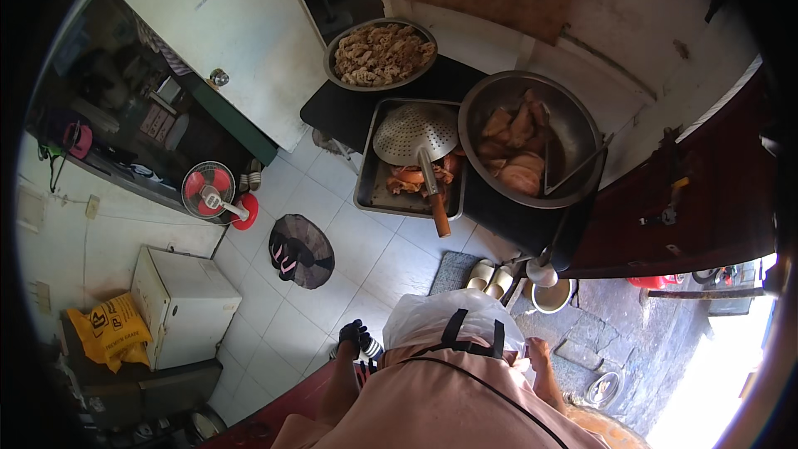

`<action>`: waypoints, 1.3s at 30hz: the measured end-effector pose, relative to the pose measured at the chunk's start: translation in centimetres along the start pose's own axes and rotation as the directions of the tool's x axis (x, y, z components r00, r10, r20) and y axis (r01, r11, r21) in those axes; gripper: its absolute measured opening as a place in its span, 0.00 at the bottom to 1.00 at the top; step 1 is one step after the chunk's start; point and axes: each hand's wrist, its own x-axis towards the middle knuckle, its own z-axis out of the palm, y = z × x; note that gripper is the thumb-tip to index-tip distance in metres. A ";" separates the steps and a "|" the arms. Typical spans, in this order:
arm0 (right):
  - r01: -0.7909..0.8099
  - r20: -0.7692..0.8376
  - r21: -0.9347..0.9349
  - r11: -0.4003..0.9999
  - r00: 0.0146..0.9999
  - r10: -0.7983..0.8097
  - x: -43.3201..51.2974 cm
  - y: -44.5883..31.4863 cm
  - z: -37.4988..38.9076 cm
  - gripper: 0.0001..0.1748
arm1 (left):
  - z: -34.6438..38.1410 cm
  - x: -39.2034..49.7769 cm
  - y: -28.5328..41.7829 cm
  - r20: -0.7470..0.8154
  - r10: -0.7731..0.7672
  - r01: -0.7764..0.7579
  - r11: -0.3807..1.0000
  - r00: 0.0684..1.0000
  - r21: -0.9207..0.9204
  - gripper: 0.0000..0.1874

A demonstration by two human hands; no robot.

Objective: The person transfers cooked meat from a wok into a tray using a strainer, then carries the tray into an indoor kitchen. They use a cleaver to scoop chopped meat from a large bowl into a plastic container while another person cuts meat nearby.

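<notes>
My left hand, in a black glove, hangs low beside the floor-length view of striped footwear; its grip is unclear. At the right edge of a translucent plastic bag, my bare right hand is partly turned from view, and whether it holds the bag cannot be told. Ahead on a black table stand a bowl of fried, crinkly food, a metal tray with browned meat pieces under a perforated skimmer with a wooden handle, and a large steel basin holding meat pieces and metal tongs.
A ladle hangs by the table's right end above a pot. Cream slippers lie on a mat. A round rug, red fan and small white refrigerator stand left. A red door is at right.
</notes>
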 end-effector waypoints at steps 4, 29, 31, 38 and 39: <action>0.042 0.025 -0.013 0.999 0.999 -0.042 -1.5 0.4 -0.9 0.17 | 1.1 -1.3 -0.1 -0.023 -0.029 0.029 1.000 0.999 0.002 0.10; 0.338 0.093 0.104 0.935 0.933 -0.347 -0.3 -8.5 -2.4 0.19 | 16.8 3.7 14.2 0.263 0.155 -0.185 0.978 0.952 0.092 0.29; 0.370 0.089 0.215 0.904 0.914 -0.395 -0.8 -12.9 -1.6 0.19 | 20.7 4.5 17.0 0.268 0.159 -0.163 0.987 0.950 -0.008 0.30; 0.279 0.154 0.634 0.721 0.869 -0.471 -1.7 -29.0 6.7 0.27 | 26.7 7.2 23.1 0.134 0.256 -0.227 0.953 0.957 -0.201 0.25; 0.204 0.183 0.695 0.690 0.877 -0.444 -1.5 -31.1 8.0 0.29 | 26.7 7.5 23.3 0.168 0.282 -0.238 0.941 0.945 -0.240 0.22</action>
